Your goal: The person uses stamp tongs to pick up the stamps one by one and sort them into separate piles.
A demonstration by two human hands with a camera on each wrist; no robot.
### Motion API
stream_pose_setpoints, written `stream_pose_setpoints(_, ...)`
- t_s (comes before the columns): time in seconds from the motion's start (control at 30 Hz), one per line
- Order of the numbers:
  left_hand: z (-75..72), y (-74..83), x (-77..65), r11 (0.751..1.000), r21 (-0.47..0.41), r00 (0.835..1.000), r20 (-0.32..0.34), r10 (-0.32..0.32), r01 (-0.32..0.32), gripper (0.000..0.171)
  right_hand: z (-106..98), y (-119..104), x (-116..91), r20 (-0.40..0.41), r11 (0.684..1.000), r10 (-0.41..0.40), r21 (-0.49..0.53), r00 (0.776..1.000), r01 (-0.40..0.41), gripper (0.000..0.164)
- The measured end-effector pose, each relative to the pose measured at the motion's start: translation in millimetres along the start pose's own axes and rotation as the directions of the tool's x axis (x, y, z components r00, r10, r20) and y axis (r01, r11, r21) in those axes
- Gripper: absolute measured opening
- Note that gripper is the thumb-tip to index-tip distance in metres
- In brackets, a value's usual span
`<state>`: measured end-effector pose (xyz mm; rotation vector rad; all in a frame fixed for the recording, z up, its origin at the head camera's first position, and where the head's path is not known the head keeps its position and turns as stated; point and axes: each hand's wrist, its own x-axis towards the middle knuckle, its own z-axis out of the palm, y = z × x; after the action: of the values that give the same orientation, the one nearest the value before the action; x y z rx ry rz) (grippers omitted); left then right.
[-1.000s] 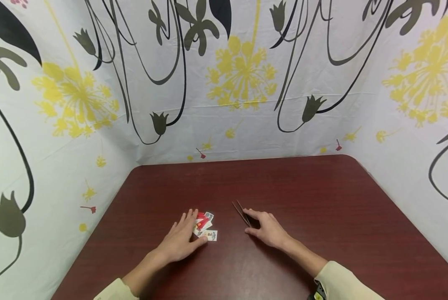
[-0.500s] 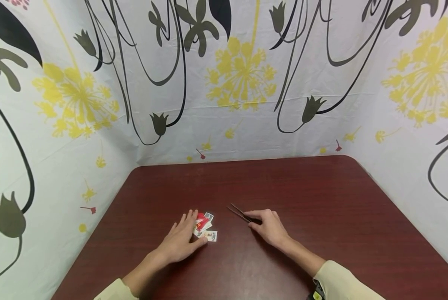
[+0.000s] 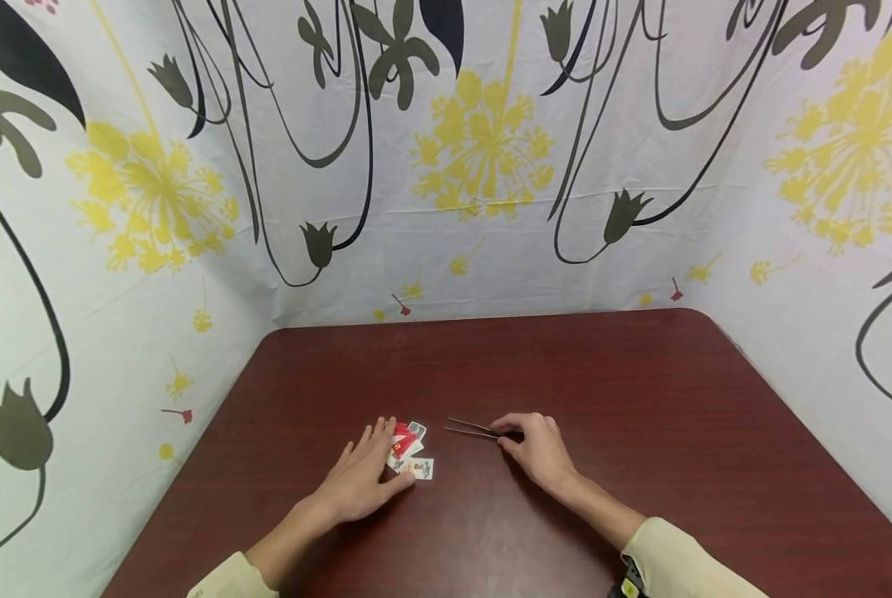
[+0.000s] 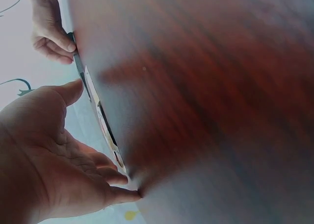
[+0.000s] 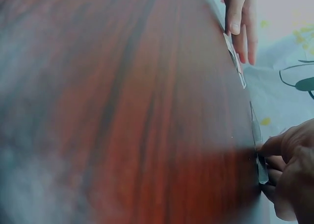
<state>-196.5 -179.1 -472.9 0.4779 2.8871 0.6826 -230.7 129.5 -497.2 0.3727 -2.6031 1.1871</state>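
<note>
A small overlapping heap of printed paper pieces, like stamps point(image 3: 405, 445), lies on the table, some red and some white with pictures. My left hand point(image 3: 360, 477) rests beside it, fingers extended, the thumb touching the nearest white piece point(image 3: 419, 468); in the left wrist view its fingertips point(image 4: 137, 194) meet the tabletop. To the right of the heap, my right hand point(image 3: 537, 448) pinches a pair of metal tweezers point(image 3: 470, 427) between thumb and fingers. Their tips are spread apart and point left at the heap, a short gap away. The right wrist view shows the tweezers point(image 5: 254, 128) low over the table.
The dark red-brown table point(image 3: 603, 374) has rounded far corners and stretches behind and to the right of both hands. A white cloth point(image 3: 386, 191) with yellow flowers and dark stems hangs around its back and sides.
The tweezers in my right hand have swung anticlockwise, from pointing away to pointing left at the heap. My left hand and the paper pieces stay where they were.
</note>
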Motion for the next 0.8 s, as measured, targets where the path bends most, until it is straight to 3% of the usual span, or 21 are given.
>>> stream_pose_setpoints(0.5,1.3,-1.3,-0.2,1.000,0.003,1.000,-0.009,0.011,-0.011,0.098,-4.0,6.4,-0.1,-0.037,0.996,-0.010,0.085,0.999,0.013,0.022)
stream_pose_setpoints(0.8,0.6,0.5,-1.1,1.000,0.004,1.000,-0.009,0.009,-0.009,0.098,-9.1,3.8,-0.7,-0.021,0.988,0.025,0.152,0.999,-0.022,0.019)
